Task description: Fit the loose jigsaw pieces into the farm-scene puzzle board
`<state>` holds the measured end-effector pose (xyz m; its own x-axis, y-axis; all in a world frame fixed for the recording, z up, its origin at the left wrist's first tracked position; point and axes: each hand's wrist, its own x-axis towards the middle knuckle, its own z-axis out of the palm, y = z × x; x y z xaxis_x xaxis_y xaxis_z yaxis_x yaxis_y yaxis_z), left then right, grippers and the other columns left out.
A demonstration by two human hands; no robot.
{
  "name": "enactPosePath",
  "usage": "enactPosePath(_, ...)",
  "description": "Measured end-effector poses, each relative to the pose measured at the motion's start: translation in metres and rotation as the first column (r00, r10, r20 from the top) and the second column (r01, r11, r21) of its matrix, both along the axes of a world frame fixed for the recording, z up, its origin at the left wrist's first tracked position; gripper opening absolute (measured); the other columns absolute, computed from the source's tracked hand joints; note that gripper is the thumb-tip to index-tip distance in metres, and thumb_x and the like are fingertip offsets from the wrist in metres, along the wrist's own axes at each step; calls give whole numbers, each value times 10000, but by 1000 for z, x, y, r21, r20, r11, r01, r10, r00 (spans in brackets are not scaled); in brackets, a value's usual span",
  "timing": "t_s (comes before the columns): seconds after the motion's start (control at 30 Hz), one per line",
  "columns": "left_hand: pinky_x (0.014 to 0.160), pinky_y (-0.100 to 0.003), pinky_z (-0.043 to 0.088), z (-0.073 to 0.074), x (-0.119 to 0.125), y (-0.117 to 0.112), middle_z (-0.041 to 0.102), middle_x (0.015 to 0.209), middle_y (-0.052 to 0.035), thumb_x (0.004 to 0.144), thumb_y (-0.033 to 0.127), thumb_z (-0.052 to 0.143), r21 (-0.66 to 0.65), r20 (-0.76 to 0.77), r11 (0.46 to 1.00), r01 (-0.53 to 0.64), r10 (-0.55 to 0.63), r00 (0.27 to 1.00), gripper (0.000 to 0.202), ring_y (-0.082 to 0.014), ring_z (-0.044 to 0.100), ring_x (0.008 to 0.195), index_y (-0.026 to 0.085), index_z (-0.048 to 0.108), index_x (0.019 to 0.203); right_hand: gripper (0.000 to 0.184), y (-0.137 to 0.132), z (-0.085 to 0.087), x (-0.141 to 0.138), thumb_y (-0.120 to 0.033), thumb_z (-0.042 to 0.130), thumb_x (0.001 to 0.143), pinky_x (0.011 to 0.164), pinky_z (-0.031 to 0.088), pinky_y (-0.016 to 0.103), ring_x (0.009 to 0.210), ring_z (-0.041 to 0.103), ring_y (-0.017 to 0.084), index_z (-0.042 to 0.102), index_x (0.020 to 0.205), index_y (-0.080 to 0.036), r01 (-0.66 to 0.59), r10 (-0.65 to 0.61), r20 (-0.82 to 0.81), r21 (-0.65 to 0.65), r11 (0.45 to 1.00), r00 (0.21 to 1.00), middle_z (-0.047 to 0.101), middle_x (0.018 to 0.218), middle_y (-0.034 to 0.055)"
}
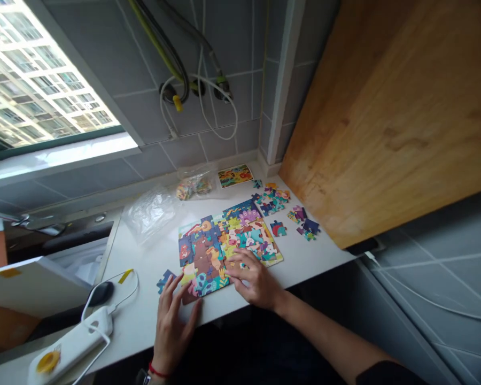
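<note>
A colourful jigsaw puzzle [212, 251] with animal pictures lies on the white countertop, many of its pieces joined. My right hand [254, 278] rests over its lower edge, the fingers apart and touching the pieces; what lies under the fingertips is hidden. At the lower left corner is my left hand [174, 318], its fingers spread and the thumb near a brown corner piece. Just beyond those fingers lies a loose blue puzzle piece [165, 280]. To the puzzle's right is a single teal and red piece [278, 229].
Loose pieces are heaped at the back right [272, 200], with a smaller group [307, 227] nearer the wooden panel. Behind the puzzle lie a picture card [235, 175], a bag of pieces [198, 186] and a crumpled clear bag [152, 211]. A white power strip [74, 345] with cables lies left.
</note>
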<state>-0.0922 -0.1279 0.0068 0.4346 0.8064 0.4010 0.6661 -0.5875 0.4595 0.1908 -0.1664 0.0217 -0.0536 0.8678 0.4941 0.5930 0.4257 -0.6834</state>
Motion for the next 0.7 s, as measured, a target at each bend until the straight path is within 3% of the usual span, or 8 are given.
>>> enactPosePath(0.17,1194,-636,429,0,1,-3,543,1517,-156,999,289,644,79,-93,997,17,-10,996,471,-387,439,1503,258,528,1454,302,-11,11,35,-109,618,954,1076,568,512,1279,616,280,781,1148,-273,198,-194,-77,47,979,978,737,1193,84)
enactPosePath(0.4,1163,-623,444,-4,2,-2,576,1485,-159,985,260,644,115,-172,993,-4,24,985,496,-397,496,1450,262,524,1466,287,-35,-4,108,-116,628,958,1090,557,609,1338,581,352,793,1164,-229,432,-424,191,2,902,885,729,1289,123)
enactPosePath(0.53,1137,-642,458,-8,-1,0,610,1452,-160,965,252,654,127,-178,992,3,20,984,527,-416,537,1404,259,529,1477,273,-41,-16,126,-130,610,977,1110,554,611,1412,545,361,782,1169,-219,413,-401,232,-5,911,886,720,1347,114)
enactPosePath(0.7,1121,-637,482,-16,-3,-2,654,1404,-137,929,212,688,213,-158,977,-28,63,986,627,-399,595,1340,288,522,1529,324,-41,-16,123,-112,579,986,1082,593,553,1334,620,316,763,1211,-256,357,-349,205,-1,934,915,755,1254,85)
